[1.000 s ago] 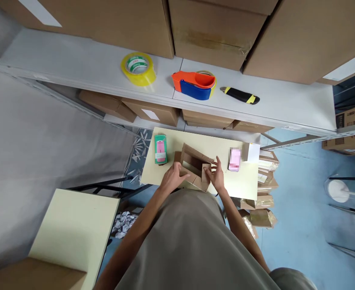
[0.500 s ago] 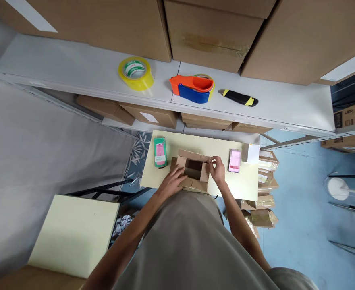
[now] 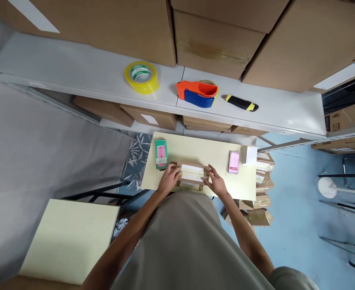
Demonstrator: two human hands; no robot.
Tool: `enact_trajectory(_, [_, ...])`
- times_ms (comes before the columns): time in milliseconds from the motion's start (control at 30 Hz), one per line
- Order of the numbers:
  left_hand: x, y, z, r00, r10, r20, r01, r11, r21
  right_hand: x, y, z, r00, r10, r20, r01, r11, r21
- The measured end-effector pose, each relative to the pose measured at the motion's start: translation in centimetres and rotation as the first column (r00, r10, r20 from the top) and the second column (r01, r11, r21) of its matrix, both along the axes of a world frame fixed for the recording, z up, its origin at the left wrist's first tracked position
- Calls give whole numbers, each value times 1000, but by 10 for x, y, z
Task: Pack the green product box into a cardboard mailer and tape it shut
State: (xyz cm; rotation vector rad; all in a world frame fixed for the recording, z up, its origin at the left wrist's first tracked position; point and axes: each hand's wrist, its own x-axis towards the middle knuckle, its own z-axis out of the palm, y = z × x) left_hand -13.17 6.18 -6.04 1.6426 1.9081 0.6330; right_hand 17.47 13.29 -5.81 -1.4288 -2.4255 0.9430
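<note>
A small brown cardboard box is at the front edge of the cream table, with white label strips and shiny tape on the side facing me. My left hand grips its left end, fingertips over the edge. At the opposite end, my right hand holds the box between thumb and fingers. To the left of the box lies a green package with a pink panel. A phone with a pink screen rests to the right. The inside of the box is hidden.
Above the cream table, a grey shelf bears a yellow tape roll, an orange and blue tape dispenser and a black and yellow utility knife. A white box stands at the table's right. Flattened cartons lie beyond.
The box has been turned over: its open inside showed before, and now a labelled, taped face does. Both hands have shifted to grip its two ends.
</note>
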Motion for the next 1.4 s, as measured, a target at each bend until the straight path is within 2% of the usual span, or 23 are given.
enact_trajectory(100, [-7,7,1,1000,-23,4,23,1000,-14,-7,-2,-2,1000,-22,21,20,995,97])
enact_trajectory(167, [-13,21,12,999,-48,10,48,998,36,-19,15,13,999,-34,9,32,976,217])
enact_trajectory(200, [-16,33,21,998,-62,14,61,995,74,-28,30,27,999,-44,-11,46,957,287])
enact_trajectory(267, [-21,65,50,997,-75,28,69,983,171,-55,72,67,994,-64,-89,96,901,424])
enact_trajectory(333, [-25,104,90,996,-58,63,38,960,278,-89,123,117,984,-54,-167,136,833,536])
enact_trajectory(433, [-25,156,150,986,-32,166,-42,905,423,-142,204,179,983,-25,-182,133,780,611])
enact_trajectory(500, [-23,174,177,973,-29,230,-84,880,467,-168,249,200,993,-36,-113,95,807,583])
enact_trajectory(533, [-22,177,185,965,-32,259,-97,876,472,-177,265,205,997,-32,-73,67,829,555])
enact_trajectory(600, [-21,169,190,945,-42,323,-114,887,447,-184,279,208,999,-20,-34,35,858,513])
enact_trajectory(633, [-20,159,187,931,-39,364,-127,898,421,-183,276,207,999,-18,-37,34,867,496])
enact_trajectory(700, [-18,132,177,887,-15,461,-169,920,354,-171,248,201,996,-30,-84,65,888,455])
enact_trajectory(767, [-15,99,166,824,44,565,-238,931,275,-153,197,191,986,-53,-161,108,929,354])
enact_trajectory(867, [-14,50,158,715,173,677,-358,923,143,-123,101,169,964,-40,-264,55,997,48])
enact_trajectory(967, [-19,17,160,634,260,728,-388,922,8,-101,21,150,953,-19,-302,-45,979,-200])
enact_trajectory(1033, [-25,5,158,603,292,742,-342,935,-90,-90,-13,140,954,1,-300,-97,948,-302])
enact_trajectory(1100, [-28,-1,153,590,325,739,-285,940,-185,-81,-30,134,960,23,-277,-127,923,-363])
enact_trajectory(1167, [-30,-5,147,585,355,730,-249,934,-254,-74,-37,130,966,55,-254,-155,907,-391])
enact_trajectory(1267, [-31,-6,140,555,367,746,-202,930,-307,-65,-35,129,965,117,-233,-201,903,-379])
enact_trajectory(1400, [-31,-3,131,528,330,782,-78,937,-342,-58,-25,130,959,200,-200,-258,909,-328])
